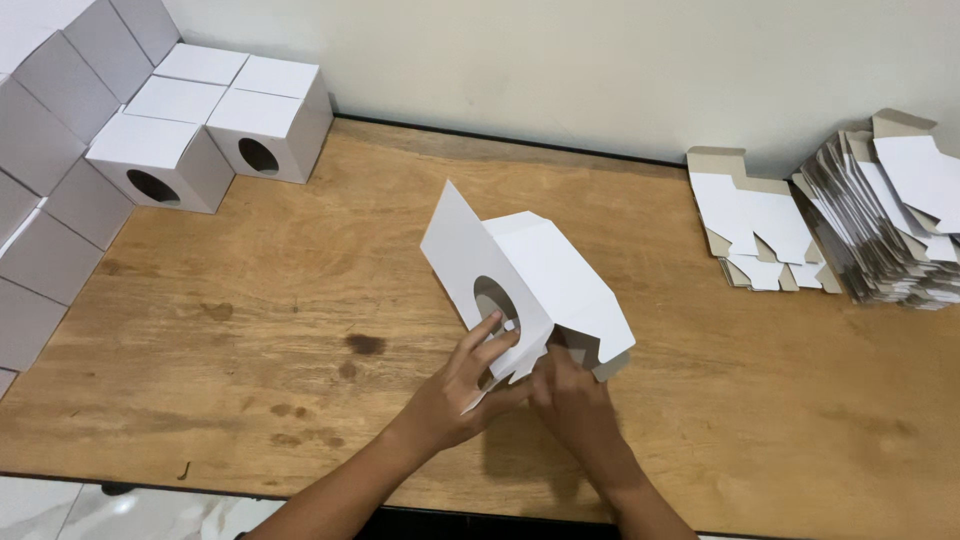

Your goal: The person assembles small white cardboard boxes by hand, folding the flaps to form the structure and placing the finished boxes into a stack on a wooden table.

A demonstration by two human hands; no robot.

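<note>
A white cardboard box blank [520,275] with a round hole in one panel is held up, partly folded, above the wooden table [300,290]. My left hand [462,395] grips its lower edge, fingers on the panel beside the hole. Under the box's grey-lined bottom flaps, my right hand [580,405] holds the underside; its fingers are mostly hidden by the cardboard.
Folded white boxes [215,130] with round holes stand stacked at the back left, and more fill the left edge. A small pile of flat blanks [755,225] and a taller stack [890,225] lie at the right. A pale wall runs along the back.
</note>
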